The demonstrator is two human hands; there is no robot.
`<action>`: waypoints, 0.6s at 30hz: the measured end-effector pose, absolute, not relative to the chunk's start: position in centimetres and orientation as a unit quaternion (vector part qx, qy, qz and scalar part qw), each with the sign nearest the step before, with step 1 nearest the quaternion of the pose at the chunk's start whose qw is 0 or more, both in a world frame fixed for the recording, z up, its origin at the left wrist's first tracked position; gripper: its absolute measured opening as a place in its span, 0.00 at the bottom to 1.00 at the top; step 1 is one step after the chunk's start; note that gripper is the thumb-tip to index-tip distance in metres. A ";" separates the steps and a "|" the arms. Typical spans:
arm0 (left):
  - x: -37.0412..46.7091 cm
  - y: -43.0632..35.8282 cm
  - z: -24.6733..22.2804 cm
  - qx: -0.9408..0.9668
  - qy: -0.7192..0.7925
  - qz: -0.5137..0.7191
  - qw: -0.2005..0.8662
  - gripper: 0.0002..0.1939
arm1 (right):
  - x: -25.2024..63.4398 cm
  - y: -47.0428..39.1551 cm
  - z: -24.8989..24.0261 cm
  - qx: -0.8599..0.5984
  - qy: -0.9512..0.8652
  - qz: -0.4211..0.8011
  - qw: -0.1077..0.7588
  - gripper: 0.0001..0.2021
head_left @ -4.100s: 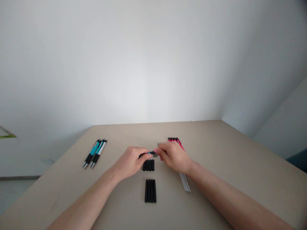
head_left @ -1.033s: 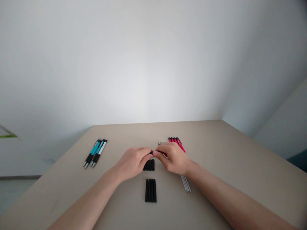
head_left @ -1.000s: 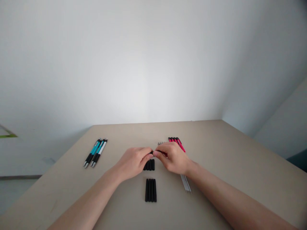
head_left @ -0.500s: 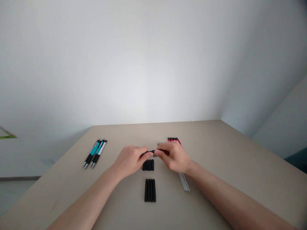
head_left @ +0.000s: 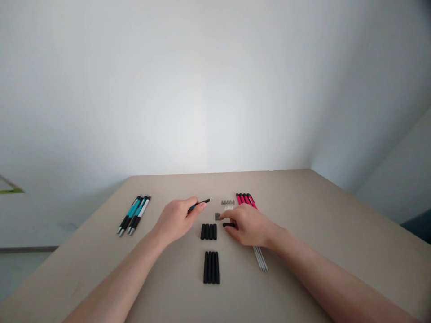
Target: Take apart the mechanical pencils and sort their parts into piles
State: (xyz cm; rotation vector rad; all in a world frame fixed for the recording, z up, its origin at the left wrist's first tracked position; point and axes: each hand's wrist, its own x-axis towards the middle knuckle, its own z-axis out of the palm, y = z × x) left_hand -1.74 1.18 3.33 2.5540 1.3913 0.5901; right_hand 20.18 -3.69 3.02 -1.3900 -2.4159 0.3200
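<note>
Head view: your left hand point(head_left: 175, 220) is pinching a blue-and-black pen part point(head_left: 201, 204) above the table point(head_left: 175, 278). A black tube point(head_left: 228, 224) is poking from your right hand point(head_left: 251, 225), its hold unclear; that hand, hovering so near the small grey pieces point(head_left: 217, 216), could be scattering them.

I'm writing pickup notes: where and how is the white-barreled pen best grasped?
Probably at mid-length, pinched across its width, from above and the right: the white-barreled pen is slim and lies flat at a slant, with a teal pen close on its left.
</note>
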 end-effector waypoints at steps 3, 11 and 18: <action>-1.7 1.2 3.2 0.860 0.463 0.195 0.091 0.22 | 20.1 -4.0 3.3 -0.477 -0.854 0.152 0.140 0.15; -1.7 1.0 3.3 0.863 0.463 0.185 0.079 0.22 | 20.5 -4.5 4.0 -0.423 -0.875 0.198 0.126 0.20; -1.7 1.1 3.3 0.864 0.463 0.182 0.080 0.22 | 20.6 -4.4 3.8 -0.413 -0.876 0.205 0.138 0.16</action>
